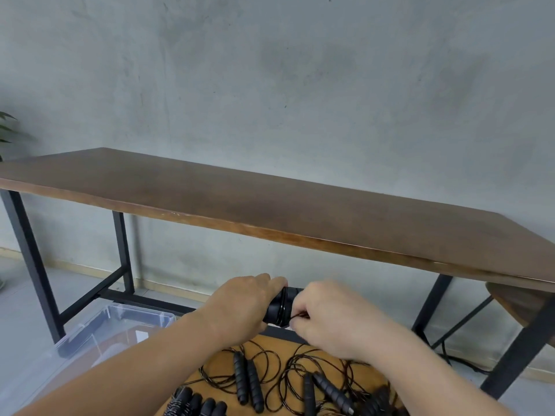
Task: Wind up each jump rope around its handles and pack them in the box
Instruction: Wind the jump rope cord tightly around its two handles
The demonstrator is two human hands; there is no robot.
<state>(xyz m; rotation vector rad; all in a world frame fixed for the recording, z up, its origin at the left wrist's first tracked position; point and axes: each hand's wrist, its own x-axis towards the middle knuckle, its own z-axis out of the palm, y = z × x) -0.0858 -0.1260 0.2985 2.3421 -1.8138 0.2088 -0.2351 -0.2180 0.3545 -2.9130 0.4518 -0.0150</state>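
Observation:
My left hand (244, 304) grips the black handles of a jump rope (280, 307), held together in front of me with thin black cord wrapped round them. Beside it, my right hand (324, 316) pinches the cord's loose end against the bundle. Below my hands, several loose jump ropes (249, 376) with black ribbed handles and tangled cord lie on a low wooden surface (222, 363). Wound bundles (195, 405) sit at the bottom edge. A clear plastic box (99, 328) stands on the floor at lower left.
A long brown wooden table (270, 202) on black metal legs stands along the grey wall ahead. A round wooden stool (516, 301) pokes out under its right end. Plant leaves (6, 127) show at the far left.

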